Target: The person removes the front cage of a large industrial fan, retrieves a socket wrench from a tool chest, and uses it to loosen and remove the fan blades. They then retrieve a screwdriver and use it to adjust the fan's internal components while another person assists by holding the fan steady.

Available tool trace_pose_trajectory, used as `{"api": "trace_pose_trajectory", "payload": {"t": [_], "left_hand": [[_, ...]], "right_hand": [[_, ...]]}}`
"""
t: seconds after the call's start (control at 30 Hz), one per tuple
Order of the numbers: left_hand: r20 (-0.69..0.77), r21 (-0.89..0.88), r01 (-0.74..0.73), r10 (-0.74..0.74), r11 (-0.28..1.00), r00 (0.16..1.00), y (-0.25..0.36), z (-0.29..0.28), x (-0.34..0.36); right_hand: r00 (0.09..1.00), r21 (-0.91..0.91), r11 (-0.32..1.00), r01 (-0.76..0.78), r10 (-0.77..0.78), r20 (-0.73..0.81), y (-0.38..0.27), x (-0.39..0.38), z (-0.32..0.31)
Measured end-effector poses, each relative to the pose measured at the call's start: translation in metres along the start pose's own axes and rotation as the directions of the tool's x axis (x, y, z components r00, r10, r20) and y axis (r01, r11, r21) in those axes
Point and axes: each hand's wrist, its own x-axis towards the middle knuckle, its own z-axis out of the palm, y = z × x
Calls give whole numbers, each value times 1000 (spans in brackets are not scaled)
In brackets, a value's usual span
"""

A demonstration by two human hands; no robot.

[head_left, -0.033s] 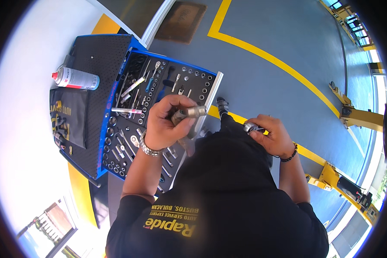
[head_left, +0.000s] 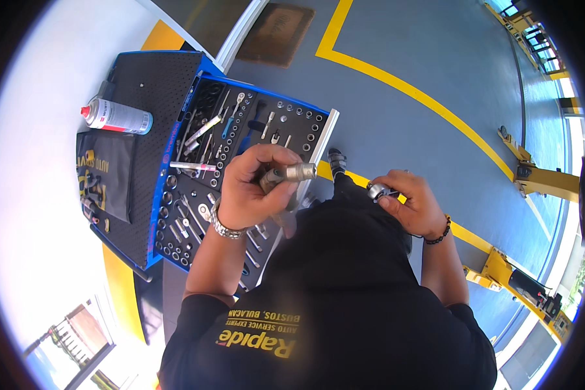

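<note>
Where left hand overlaps drawer, spray can

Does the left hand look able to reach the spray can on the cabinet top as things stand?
Probably, with a stretch: nothing covers the spray can, though it sits beyond the open drawer. The left hand also grips a metal socket piece, which it would likely have to release.

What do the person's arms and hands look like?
The left hand and right hand wear no gloves. Short black sleeves leave the forearms bare. The left has a silver linked wristband; the right has a black beaded bracelet.
</note>
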Motion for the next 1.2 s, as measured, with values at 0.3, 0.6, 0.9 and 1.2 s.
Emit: {"api": "trace_pose_trajectory", "payload": {"t": [0.3,0.6,0.9,1.2], "left_hand": [[159,395,-421,390,817,907,33,0,10],[82,254,-302,291,919,953,39,14,2],[219,276,47,-110,960,970,32,71,-8],[361,521,-344,163,781,918,18,148,59]], "right_hand": [[893,91,897,432,-439,95,-47,50,-6],[800,201,817,540,-572,179,-55,69,-2],[770,548,725,417,-602,211,20,30,-5],[818,764,631,132,-504,275,66,13,-69]]}}
